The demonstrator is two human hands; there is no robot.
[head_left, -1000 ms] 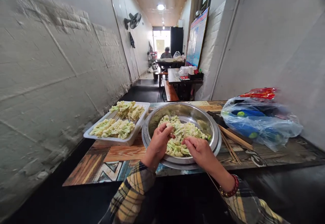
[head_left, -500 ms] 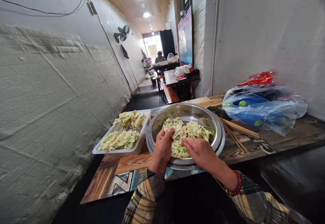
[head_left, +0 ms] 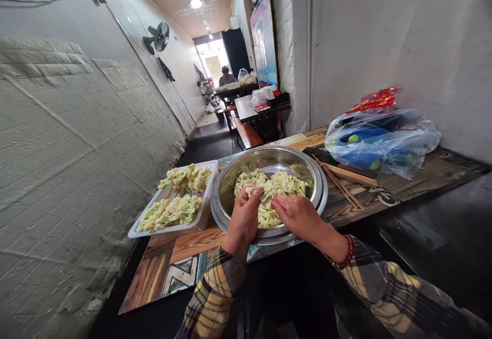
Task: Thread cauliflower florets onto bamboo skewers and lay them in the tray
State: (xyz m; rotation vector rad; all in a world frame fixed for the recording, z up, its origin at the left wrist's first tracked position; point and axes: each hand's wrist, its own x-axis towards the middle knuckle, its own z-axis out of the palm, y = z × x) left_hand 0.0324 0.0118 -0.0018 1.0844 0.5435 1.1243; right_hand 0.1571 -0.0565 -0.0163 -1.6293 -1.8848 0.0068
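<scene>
Over a steel bowl of cauliflower florets, my left hand pinches a cauliflower floret between thumb and fingers. My right hand is closed close beside it, fingertips pointing at the floret. A thin bamboo skewer appears to run back beneath the right wrist; most of it is hidden by the hand. Left of the bowl, a white plastic tray holds skewered cauliflower in two groups.
Loose bamboo skewers and a skewer bundle lie right of the bowl. Behind them sits a clear plastic bag with blue contents and a red packet. A person sits at a far table. A brick-patterned wall rises at left.
The view has shifted, so the scene sits slightly further left and the bag lower-left. My hands keep nearly the same pose over the bowl, with the floret still in the left.
</scene>
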